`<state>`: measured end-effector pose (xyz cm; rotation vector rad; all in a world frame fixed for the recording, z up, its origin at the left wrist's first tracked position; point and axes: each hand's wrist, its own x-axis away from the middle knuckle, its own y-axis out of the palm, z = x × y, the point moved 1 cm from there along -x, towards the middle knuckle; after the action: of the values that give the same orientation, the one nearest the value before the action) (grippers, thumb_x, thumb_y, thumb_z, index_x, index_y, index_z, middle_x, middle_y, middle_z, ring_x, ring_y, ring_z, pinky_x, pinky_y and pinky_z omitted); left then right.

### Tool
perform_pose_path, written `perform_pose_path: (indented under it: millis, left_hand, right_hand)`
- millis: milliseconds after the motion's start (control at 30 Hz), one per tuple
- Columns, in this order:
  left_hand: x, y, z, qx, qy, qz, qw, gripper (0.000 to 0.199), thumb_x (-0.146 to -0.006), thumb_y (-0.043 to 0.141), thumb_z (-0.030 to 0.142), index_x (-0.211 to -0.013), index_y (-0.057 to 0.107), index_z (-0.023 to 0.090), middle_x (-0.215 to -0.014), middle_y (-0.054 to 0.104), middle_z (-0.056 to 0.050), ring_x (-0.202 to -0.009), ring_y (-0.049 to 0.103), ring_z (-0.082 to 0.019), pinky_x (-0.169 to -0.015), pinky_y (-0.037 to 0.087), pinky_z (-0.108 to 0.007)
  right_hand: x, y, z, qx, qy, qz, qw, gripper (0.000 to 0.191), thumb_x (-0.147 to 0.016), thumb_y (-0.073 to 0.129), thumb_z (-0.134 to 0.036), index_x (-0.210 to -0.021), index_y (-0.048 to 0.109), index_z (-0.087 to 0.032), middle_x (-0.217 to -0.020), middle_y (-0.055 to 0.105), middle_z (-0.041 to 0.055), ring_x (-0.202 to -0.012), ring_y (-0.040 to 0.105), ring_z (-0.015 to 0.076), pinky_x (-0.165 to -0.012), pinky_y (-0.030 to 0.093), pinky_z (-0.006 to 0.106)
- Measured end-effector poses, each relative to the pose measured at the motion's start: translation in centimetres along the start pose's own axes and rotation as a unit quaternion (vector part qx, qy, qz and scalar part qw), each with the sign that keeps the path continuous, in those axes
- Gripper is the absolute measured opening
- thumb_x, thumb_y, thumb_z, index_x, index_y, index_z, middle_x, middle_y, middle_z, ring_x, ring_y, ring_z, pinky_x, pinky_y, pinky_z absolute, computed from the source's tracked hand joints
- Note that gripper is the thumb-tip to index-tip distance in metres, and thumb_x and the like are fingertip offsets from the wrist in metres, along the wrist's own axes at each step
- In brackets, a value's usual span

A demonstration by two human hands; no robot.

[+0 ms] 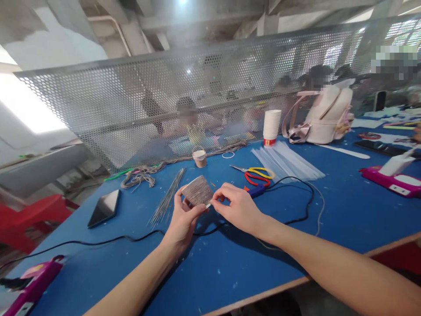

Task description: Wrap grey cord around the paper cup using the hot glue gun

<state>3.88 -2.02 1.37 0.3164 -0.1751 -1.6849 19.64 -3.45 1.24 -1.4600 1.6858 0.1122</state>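
Observation:
My left hand (184, 215) grips a small cup wound with grey-brown cord (198, 191), tilted on its side above the table. Fingers lie behind it and the thumb along its lower edge, where a bit of white shows. At the cup's right edge, the thumb and forefinger of my right hand (235, 206) are pinched together; what lies between them is too small to make out. Just beyond that hand is a blue-handled tool (256, 191) with a black cable. A thin grey cord (323, 206) loops on the table to the right.
Scissors (258, 174), clear plastic strips (286, 162), stacked paper cups (272, 127) and a small handled cup (199, 159) stand or lie farther back. Left are wire stems (169, 195), a cord bundle (140, 176) and a phone (104, 209). Black cable (125, 238) crosses the blue table (210, 281).

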Motion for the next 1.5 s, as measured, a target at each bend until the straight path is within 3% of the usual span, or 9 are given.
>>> perform_pose_path:
  millis: [633, 900, 1500]
  left_hand:
    - [0.16, 0.02, 0.42, 0.004, -0.002, -0.013, 1.000, 0.064, -0.060, 0.079, 0.016, -0.114, 0.047, 0.027, -0.110, 0.064, -0.002, -0.103, 0.062, -0.021, -0.084, 0.052, -0.034]
    - [0.06, -0.06, 0.35, 0.001, -0.006, -0.020, 1.000, 0.062, -0.061, 0.079, 0.017, -0.113, 0.047, 0.027, -0.110, 0.064, -0.003, -0.101, 0.064, -0.021, -0.079, 0.053, -0.031]
    - [-0.07, -0.37, 0.27, 0.034, 0.007, -0.039, 0.999, 0.067, -0.060, 0.081, 0.018, -0.118, 0.048, 0.027, -0.115, 0.064, -0.004, -0.109, 0.062, -0.023, -0.096, 0.048, -0.040]
  right_hand:
    - [-0.20, -0.52, -0.29, -0.006, -0.011, 0.023, 1.000, 0.014, -0.083, 0.063, -0.015, -0.071, 0.060, -0.020, -0.073, 0.059, -0.0009, -0.067, 0.056, 0.0132, -0.063, 0.042, 0.025]
    - [-0.09, -0.56, -0.23, 0.002, -0.012, 0.028, 1.000, 0.014, -0.083, 0.061, -0.016, -0.070, 0.059, -0.021, -0.073, 0.060, -0.0005, -0.067, 0.057, 0.0138, -0.064, 0.044, 0.025]
    - [-0.25, -0.63, -0.15, -0.022, 0.000, 0.019, 1.000, 0.013, -0.084, 0.062, -0.018, -0.071, 0.060, -0.020, -0.072, 0.060, -0.0007, -0.062, 0.054, 0.0120, -0.060, 0.043, 0.024]
